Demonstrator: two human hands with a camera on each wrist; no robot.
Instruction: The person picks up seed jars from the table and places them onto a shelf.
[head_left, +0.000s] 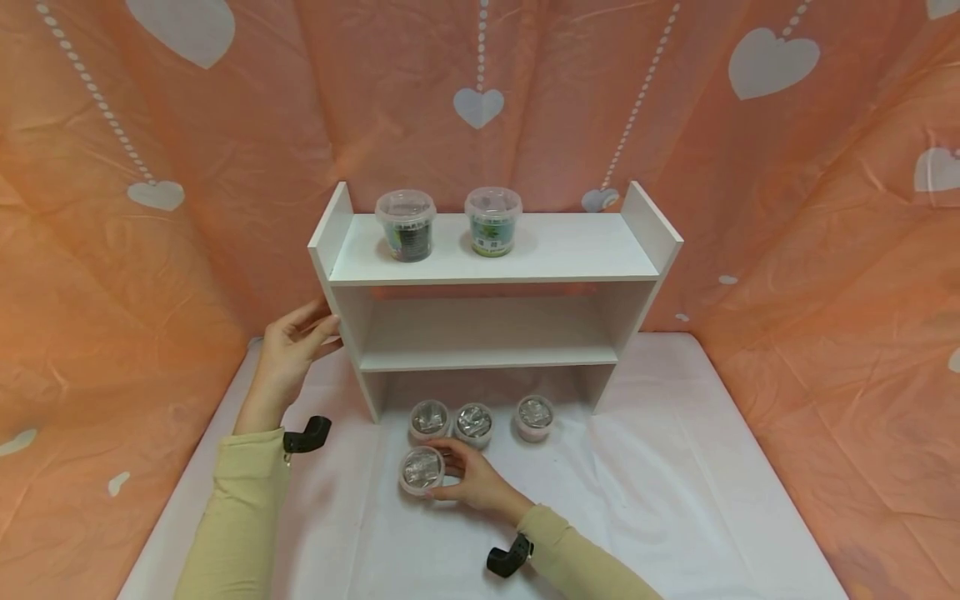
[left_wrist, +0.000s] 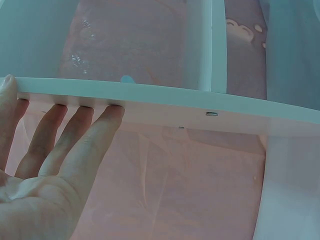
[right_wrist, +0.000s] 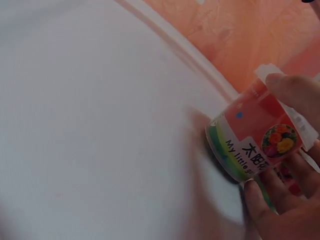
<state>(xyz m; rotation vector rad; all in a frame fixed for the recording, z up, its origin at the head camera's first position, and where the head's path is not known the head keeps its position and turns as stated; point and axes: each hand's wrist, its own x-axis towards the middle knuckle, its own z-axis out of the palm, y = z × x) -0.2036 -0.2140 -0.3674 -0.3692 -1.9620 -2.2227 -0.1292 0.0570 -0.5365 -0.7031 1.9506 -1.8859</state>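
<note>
My right hand (head_left: 476, 483) grips a small clear plastic tub (head_left: 422, 468) with a silvery covering under its lid. In the right wrist view this tub (right_wrist: 257, 132) has a red and green label with flowers and "My little" on it; thumb and fingers are round its upper part. Just behind it stand two similar tubs, one at the left (head_left: 429, 418) and one beside it (head_left: 473, 423). With fingers extended, my left hand (head_left: 288, 354) touches the outer side of the white shelf unit (head_left: 491, 364); in the left wrist view the fingertips (left_wrist: 116, 111) rest against its side panel.
Another silvery-topped tub (head_left: 534, 417) stands to the right, before the shelf unit's base. On the top board sit two lidded tubs, a dark-filled one (head_left: 406, 225) and a green-labelled one (head_left: 492, 221). An orange curtain (head_left: 480, 158) hangs behind the white-covered table (head_left: 675, 500).
</note>
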